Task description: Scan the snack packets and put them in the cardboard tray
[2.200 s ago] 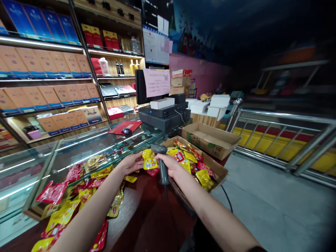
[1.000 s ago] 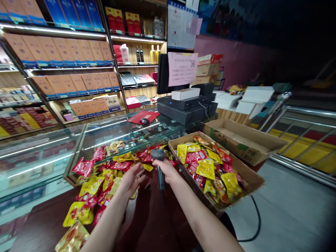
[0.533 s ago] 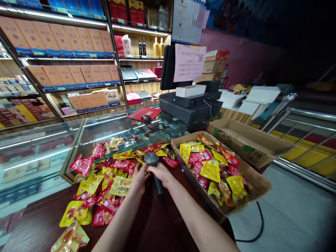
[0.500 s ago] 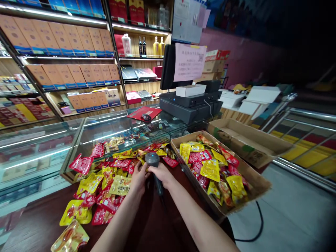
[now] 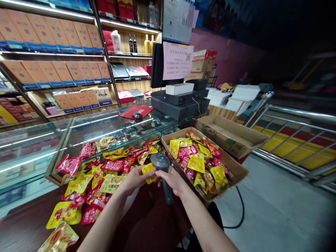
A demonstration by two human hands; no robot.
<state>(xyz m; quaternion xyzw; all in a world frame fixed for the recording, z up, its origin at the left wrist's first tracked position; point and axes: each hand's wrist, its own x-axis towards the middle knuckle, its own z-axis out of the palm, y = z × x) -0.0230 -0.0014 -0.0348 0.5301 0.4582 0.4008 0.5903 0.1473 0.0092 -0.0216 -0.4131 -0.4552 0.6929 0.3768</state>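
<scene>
Yellow packet, held right beside the scanner! Widest first: glass counter, stretching away beyond the scanner and off to its left. Beneath the scanner, the dark red table. Over to the scanner's right, a cardboard carton heaped with red and yellow packets; farther right and beyond, a second carton. To the scanner's left, a loose heap of packets, spilling from the counter's edge down to the near side.

Now the scanner itself: handle sloping from the head back to the near side, blue dot of light on top. Right hand wrapped around the neck, grip closed. Left hand just left of the scanner, thumb and fingers pinching the packet.

And the key relation: packet immediately left of the scanner head, a touch nearer, with the left hand on it and the right fingertips close by. Touching those right fingertips or apart? Cannot tell. Packet's long axis? Seemingly roughly alongside the handle, but partly hidden by fingers, so no certainty.
</scene>
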